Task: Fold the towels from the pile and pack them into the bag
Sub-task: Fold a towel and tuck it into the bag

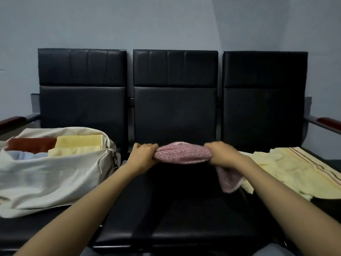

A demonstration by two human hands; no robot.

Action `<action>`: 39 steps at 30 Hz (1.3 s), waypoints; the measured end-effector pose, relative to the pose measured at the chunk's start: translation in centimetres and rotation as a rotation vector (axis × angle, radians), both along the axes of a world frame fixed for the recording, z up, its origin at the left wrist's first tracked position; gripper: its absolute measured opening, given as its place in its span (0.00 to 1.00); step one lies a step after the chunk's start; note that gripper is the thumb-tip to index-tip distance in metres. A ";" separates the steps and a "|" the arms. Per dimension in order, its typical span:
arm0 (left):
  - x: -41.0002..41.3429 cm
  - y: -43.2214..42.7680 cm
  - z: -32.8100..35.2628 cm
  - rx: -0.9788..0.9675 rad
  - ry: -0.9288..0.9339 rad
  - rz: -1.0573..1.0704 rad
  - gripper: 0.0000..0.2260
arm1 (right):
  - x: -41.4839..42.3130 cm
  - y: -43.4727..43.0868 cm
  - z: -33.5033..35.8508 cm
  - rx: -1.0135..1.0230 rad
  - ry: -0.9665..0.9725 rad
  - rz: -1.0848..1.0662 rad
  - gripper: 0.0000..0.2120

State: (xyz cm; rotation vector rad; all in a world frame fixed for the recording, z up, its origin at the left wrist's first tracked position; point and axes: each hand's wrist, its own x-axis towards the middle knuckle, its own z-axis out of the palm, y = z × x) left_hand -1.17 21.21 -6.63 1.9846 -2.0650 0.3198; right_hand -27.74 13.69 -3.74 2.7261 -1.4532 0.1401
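**Pink towel (184, 153) stretched above the middle seat (175, 209)**

Facing a bench of three black padded seats, set against a plain grey-blue wall (166, 21), with a wood-topped armrest (13, 120) at either end. On the left seat, an open cream bag (46, 174), holding a folded rust-red towel (31, 145), a folded pale yellow towel (79, 142) and a light blue towel (24, 156) at its near left. On the right seat, a loose yellow pile (287, 167), striped along one edge. Over the middle seat, the pink towel, bunched and pulled level. Gripping its left end, the left hand (145, 154), fingers curled round the cloth. Clenched on its right end, the right hand (221, 154), with a corner hanging below the wrist
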 end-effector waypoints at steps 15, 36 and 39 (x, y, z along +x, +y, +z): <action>-1.4 0.1 -11.8 0.029 0.155 -0.314 0.10 | 1.4 -1.5 -13.8 0.210 -0.107 0.113 0.10; -2.9 -0.1 -11.6 0.204 -0.186 -0.321 0.22 | -0.4 -1.6 -10.4 0.059 -0.134 0.025 0.07; -3.4 0.0 -11.2 0.248 -0.151 -0.249 0.21 | -1.8 -2.3 -10.2 -0.020 -0.282 -0.162 0.06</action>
